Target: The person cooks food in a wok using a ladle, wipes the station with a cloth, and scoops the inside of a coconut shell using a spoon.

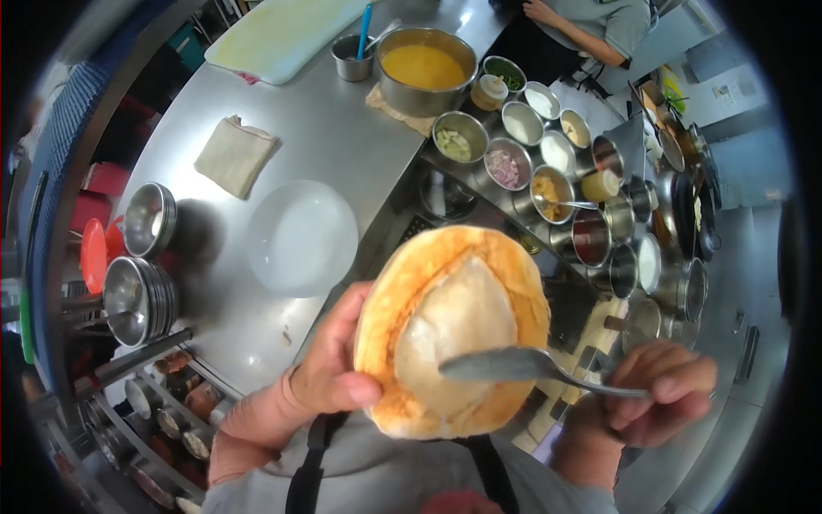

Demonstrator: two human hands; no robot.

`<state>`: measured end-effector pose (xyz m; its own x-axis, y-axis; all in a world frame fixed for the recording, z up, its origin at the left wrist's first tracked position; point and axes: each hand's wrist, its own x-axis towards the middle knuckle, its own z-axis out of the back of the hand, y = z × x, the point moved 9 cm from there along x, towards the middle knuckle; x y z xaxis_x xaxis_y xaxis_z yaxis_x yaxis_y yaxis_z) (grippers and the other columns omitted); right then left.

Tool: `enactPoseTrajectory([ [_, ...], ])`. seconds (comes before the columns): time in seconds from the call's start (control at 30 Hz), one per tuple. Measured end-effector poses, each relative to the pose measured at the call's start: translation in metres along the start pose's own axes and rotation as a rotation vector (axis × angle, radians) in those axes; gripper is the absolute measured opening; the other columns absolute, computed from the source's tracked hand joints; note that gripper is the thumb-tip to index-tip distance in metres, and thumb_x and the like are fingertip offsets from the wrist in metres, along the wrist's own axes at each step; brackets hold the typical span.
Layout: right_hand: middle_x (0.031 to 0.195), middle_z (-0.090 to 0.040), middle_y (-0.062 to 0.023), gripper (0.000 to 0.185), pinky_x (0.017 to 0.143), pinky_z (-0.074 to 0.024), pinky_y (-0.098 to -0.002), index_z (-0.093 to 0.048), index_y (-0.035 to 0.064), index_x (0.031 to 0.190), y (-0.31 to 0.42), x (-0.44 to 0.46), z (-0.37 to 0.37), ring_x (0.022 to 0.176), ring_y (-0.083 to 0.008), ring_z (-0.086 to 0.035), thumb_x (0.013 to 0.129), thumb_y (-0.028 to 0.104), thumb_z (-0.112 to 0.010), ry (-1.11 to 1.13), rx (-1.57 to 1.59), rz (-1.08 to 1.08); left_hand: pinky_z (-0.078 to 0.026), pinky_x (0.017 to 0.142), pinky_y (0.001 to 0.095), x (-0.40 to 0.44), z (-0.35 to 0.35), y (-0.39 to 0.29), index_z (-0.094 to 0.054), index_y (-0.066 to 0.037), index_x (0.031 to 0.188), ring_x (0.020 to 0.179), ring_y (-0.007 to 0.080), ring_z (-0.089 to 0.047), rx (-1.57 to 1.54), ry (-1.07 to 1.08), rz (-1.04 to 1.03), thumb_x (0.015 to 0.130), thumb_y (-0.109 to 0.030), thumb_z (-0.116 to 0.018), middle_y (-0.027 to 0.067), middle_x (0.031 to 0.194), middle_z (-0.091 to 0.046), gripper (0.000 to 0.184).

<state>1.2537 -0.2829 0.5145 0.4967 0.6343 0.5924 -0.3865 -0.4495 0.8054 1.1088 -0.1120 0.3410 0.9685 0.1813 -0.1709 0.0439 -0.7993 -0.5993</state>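
Observation:
My left hand (336, 363) grips a round, golden-brown toasted bread (383, 343) by its left edge, thumb on the near face and fingers behind. A pale, smooth area fills the bread's middle; I cannot tell if it is a hollow or a spread. In my right hand (664, 385) is a metal spoon (531, 364), held by the handle's end. Its bowl lies over the pale middle, and whether it touches is unclear. Beyond the bread, a white round plate (303, 238) sits on the steel counter (214, 300).
Left stand stacked steel bowls (141, 300) and a folded cloth (235, 156). At the back are a pot of yellow liquid (424, 67), a small steel cup (353, 60) and a cutting board (282, 34). Ingredient tins (507, 164) line the right. Another person (591, 34) stands behind.

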Motion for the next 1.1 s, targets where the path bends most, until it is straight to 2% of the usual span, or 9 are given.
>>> enactPoseTrajectory([
  [0.17,0.068,-0.063,-0.0045,0.039,0.047,-0.0519,-0.028,-0.064,0.0054,0.086,-0.007,-0.029,-0.033,0.049,-0.0176,-0.061,0.1,0.042,-0.058,0.227,-0.688,0.122,-0.037,0.112,0.0379,0.013,0.007,-0.003,-0.029,0.004,0.145,0.131,0.0212,-0.047,0.109,0.002,-0.129,0.076,-0.034,-0.084,0.0157,0.142,-0.047,0.097],
  [0.27,0.081,-0.068,-0.0045,0.031,0.056,-0.0567,-0.0334,-0.072,0.0054,0.096,-0.02,-0.042,-0.032,0.065,-0.0242,-0.069,0.08,0.031,-0.081,0.357,-0.554,-0.06,-0.037,0.112,0.0378,0.018,0.017,-0.001,-0.028,0.004,0.145,0.131,0.0218,-0.047,0.129,-0.027,-0.157,0.076,-0.032,-0.083,0.0162,0.142,-0.047,0.096],
  [0.4,0.08,-0.066,-0.0044,0.035,0.055,-0.055,-0.0327,-0.07,0.0048,0.101,-0.017,-0.041,-0.018,0.065,-0.0222,-0.067,0.078,0.028,-0.084,0.261,-0.673,0.019,-0.037,0.112,0.0381,0.022,0.012,-0.008,-0.027,0.004,0.146,0.131,0.0234,-0.049,0.221,-0.017,-0.238,0.078,-0.026,-0.082,0.0169,0.14,-0.048,0.093],
  [0.5,0.083,-0.066,-0.005,0.035,0.057,-0.0549,-0.0327,-0.069,0.0042,0.104,-0.031,-0.043,-0.033,0.065,-0.0212,-0.067,0.08,0.025,-0.083,0.406,-0.766,0.083,-0.039,0.111,0.0383,0.025,0.016,-0.009,-0.024,0.004,0.146,0.129,0.0243,-0.051,0.366,-0.034,-0.331,0.08,-0.021,-0.079,0.0182,0.138,-0.05,0.09],
  [0.6,0.083,-0.066,-0.0102,0.025,0.057,-0.0558,-0.037,-0.067,-0.0013,0.102,-0.043,-0.062,-0.034,0.067,-0.026,-0.066,0.091,0.02,-0.074,0.409,-0.734,0.136,-0.04,0.11,0.0387,0.029,0.015,-0.01,-0.022,0.003,0.146,0.128,0.025,-0.052,0.286,-0.072,-0.272,0.083,-0.016,-0.077,0.0197,0.136,-0.051,0.086],
  [0.7,0.078,-0.065,-0.012,0.011,0.054,-0.0544,-0.0357,-0.066,-0.0034,0.099,-0.063,-0.077,-0.032,0.061,-0.0255,-0.065,0.092,0.006,-0.066,0.331,-0.752,0.063,-0.044,0.107,0.0383,0.036,0.017,-0.008,-0.022,0.002,0.146,0.125,0.0245,-0.055,0.287,-0.112,-0.345,0.084,-0.009,-0.075,0.0199,0.134,-0.052,0.082],
  [0.8,0.072,-0.064,-0.0077,0.014,0.053,-0.0525,-0.0299,-0.068,-0.0024,0.102,-0.095,-0.097,-0.022,0.055,-0.019,-0.063,0.09,0.005,-0.068,0.118,-0.68,-0.147,-0.048,0.102,0.0369,0.041,0.03,0.005,-0.023,0.0,0.145,0.121,0.0237,-0.058,0.345,-0.207,-0.301,0.085,-0.002,-0.073,0.0185,0.131,-0.054,0.078],
  [0.9,0.067,-0.063,-0.0082,0.014,0.05,-0.0511,-0.0288,-0.066,-0.0046,0.101,-0.135,-0.129,-0.012,0.052,-0.0159,-0.061,0.097,0.004,-0.056,-0.251,-0.361,-0.506,-0.052,0.097,0.0347,0.045,0.043,0.019,-0.024,-0.001,0.144,0.116,0.0221,-0.06,0.396,-0.294,-0.312,0.085,0.0,-0.072,0.0169,0.128,-0.056,0.075],
  [1.1,0.07,-0.062,-0.0106,0.025,0.046,-0.0487,-0.0287,-0.063,-0.0036,0.1,-0.164,-0.151,-0.014,0.047,-0.015,-0.053,0.103,0.02,-0.054,-0.656,0.235,-0.844,-0.047,0.102,0.0358,0.051,0.057,0.032,-0.026,0.001,0.142,0.12,0.022,-0.055,0.426,-0.293,-0.349,0.086,-0.005,-0.073,0.017,0.131,-0.051,0.074],
])
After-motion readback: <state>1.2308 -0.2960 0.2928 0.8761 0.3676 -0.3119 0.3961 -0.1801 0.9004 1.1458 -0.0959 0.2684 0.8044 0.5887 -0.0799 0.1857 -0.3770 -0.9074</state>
